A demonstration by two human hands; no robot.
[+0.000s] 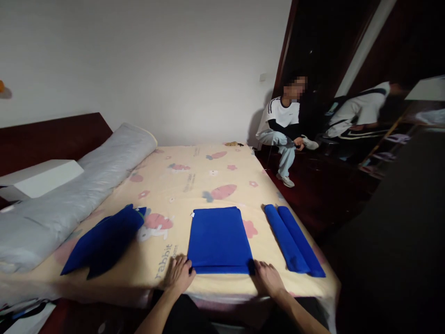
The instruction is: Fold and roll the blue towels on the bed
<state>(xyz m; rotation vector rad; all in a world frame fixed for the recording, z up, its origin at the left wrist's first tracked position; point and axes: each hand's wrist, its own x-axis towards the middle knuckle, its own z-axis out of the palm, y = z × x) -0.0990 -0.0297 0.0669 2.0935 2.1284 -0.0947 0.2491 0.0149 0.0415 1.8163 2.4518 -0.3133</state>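
Note:
A blue towel (219,239), folded into a flat rectangle with a small white tag at its far left corner, lies on the bed in front of me. My left hand (181,273) grips its near left corner, fingers curled at the edge. At the near right corner my right hand (269,277) pinches the same towel; its fingertips are partly hidden. Two rolled blue towels (287,239) lie side by side to the right, close to the bed's edge. Over on the left is a loose, crumpled blue towel pile (107,241).
The bed (181,185) has a yellow sheet with carrot and rabbit prints. A grey rolled quilt (86,171) and a white box (45,178) are by the headboard (55,134). Beyond the bed's far right corner sits a person (283,120); another person (361,111) bends near a rack (385,144).

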